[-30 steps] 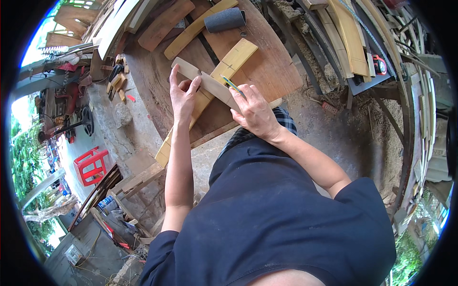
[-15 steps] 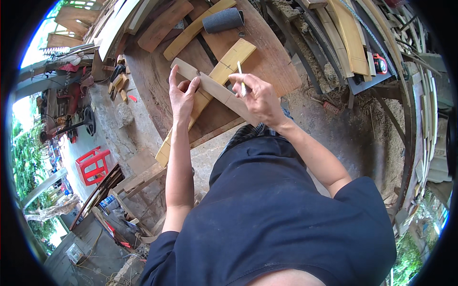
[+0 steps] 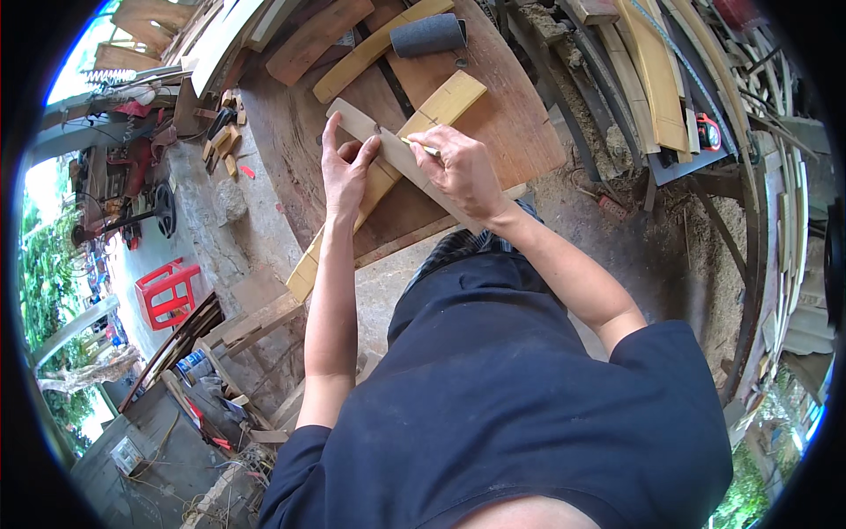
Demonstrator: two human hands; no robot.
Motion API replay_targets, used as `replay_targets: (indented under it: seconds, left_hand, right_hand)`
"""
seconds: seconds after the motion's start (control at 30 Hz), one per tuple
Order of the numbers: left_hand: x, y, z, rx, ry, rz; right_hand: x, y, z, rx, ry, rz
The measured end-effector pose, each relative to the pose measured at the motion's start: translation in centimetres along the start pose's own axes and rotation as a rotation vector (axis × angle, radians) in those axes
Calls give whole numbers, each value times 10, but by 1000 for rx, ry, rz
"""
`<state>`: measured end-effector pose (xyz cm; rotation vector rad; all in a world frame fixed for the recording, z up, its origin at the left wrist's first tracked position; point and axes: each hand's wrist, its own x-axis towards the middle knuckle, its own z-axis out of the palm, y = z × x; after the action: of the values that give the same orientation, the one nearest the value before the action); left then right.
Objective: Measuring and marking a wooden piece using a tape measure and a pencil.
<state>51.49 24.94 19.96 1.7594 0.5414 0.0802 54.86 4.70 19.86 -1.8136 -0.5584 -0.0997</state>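
The right hand (image 3: 463,167) has come back down onto the work: half a second ago it was lifted a little with the pencil (image 3: 416,146) pointing up and clear of the wood, and now the fingers are closed around the pencil with its tip laid against the thin curved strip (image 3: 401,159) – much where it sat a full second ago. The left hand (image 3: 345,167) has barely moved; it lies open and flat, fingers spread, pressing the upper end of the strip down onto the yellowish plank (image 3: 388,172) that runs slantwise across the round brown tabletop (image 3: 511,123). The strip itself crosses the plank at an angle, its lower end hidden under the right wrist, and it has settled lower and flatter than it was in the middle picture. To my eye that reads as a short pause in marking followed by the pencil going back to the line – the strip serving as a guide pinned by the open hand while the other draws along its edge. A dark grey roll (image 3: 427,35) lies further up the tabletop, well apart from both hands, and more boards are stacked off to the right
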Motion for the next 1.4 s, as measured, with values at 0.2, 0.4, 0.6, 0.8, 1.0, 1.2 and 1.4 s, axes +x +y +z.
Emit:
replay_targets:
  seconds: [0.2,0.4,0.6,0.8,1.0,1.2,1.4]
  left_hand:
    - [0,-1,2,-44,4,18]
    - [0,-4,0,17,25,12]
    - [1,-4,4,-23,9,39]
    - [-2,-3,2,-7,27,28]
    - [0,-4,4,-14,12,29]
    - [0,-8,-1,-50,16,34]
    - [1,-6,3,-34,11,44]
  right_hand:
    - [7,2,2,-11,1,-41]
    - [-10,-6,-23,66,-101,103]
    - [7,7,-4,47,-29,-20]
    - [-12,4,-22,58,-100,76]
    - [4,5,-12,56,-78,52]
    - [1,1,-14,50,-128,73]
    - [-4,2,-23,84,-107,124]
